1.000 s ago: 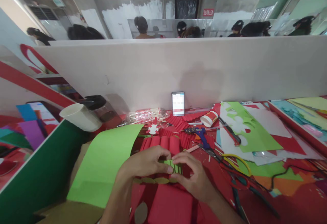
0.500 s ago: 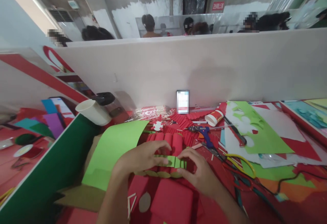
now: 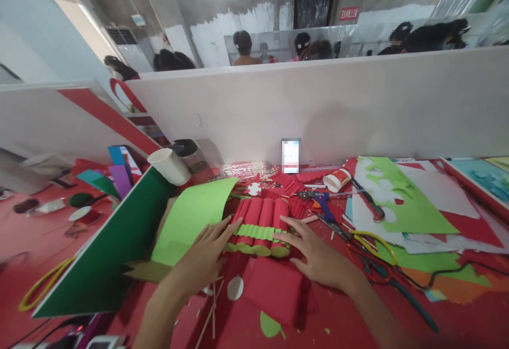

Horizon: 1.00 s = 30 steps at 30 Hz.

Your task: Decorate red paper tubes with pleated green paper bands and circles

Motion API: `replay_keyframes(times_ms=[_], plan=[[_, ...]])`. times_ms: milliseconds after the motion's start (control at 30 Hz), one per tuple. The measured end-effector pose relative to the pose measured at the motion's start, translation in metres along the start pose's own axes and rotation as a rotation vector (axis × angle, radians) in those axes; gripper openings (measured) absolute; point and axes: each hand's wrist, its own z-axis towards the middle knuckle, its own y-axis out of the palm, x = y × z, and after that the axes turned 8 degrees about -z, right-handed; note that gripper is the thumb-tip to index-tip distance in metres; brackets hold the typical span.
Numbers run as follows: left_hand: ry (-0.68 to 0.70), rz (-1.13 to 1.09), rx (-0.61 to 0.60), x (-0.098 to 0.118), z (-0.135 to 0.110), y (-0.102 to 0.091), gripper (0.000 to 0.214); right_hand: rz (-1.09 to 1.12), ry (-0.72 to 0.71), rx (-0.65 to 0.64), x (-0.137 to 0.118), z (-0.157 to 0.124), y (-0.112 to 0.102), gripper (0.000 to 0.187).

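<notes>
Several red paper rolls lie side by side, with pale green round ends facing me. Across them runs a pleated green paper strip. My left hand rests with outstretched fingers at the rolls' left side, its fingertips by the strip's left end. At the right side, my right hand has its fingers apart, the fingertips touching the last roll and the strip's end. Just in front of the rolls sits a red block. A green paper sheet curves up behind my left hand.
A hot glue gun, scissors and a utility knife lie to the right. Paper sheets cover the far right. A green board stands at left, near a white cup. A phone leans against the white partition.
My hands have moved apart from the middle of the green strip to the two sides of the rolls. More of the strip shows, and the camera view has shifted left.
</notes>
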Motion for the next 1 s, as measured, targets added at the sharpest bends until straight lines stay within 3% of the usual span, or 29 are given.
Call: replay_keyframes(times_ms=[133, 233, 333, 433, 567, 700, 833, 1000], plan=[[0.001, 0.153, 0.172, 0.004, 0.003, 0.028, 0.09, -0.152, -0.119, 0.032, 0.008, 0.011, 0.011, 0.08], [0.0, 0.125, 0.254, 0.006, 0.005, 0.034, 0.085, -0.218, -0.166, 0.057, 0.012, 0.018, 0.016, 0.084], [-0.004, 0.021, 0.28, 0.01, 0.005, 0.023, 0.08, -0.191, -0.168, 0.103, 0.012, 0.022, 0.012, 0.081], [-0.034, -0.138, 0.306, 0.019, 0.006, 0.0, 0.072, -0.093, -0.155, 0.156, 0.009, 0.026, -0.001, 0.069], [-0.068, -0.386, 0.418, 0.038, 0.013, -0.033, 0.058, 0.172, -0.098, 0.211, 0.002, 0.032, -0.029, 0.055], [0.001, -0.626, 0.502, 0.052, 0.029, -0.055, 0.043, 0.423, 0.021, 0.265, -0.006, 0.038, -0.064, 0.051], [-0.012, -0.868, 0.51, 0.062, 0.052, -0.058, 0.038, 0.647, 0.072, 0.317, -0.004, 0.04, -0.085, 0.047], [-0.073, -1.102, 0.42, 0.07, 0.076, -0.039, 0.045, 0.904, 0.266, 0.312, 0.016, 0.032, -0.074, 0.041]])
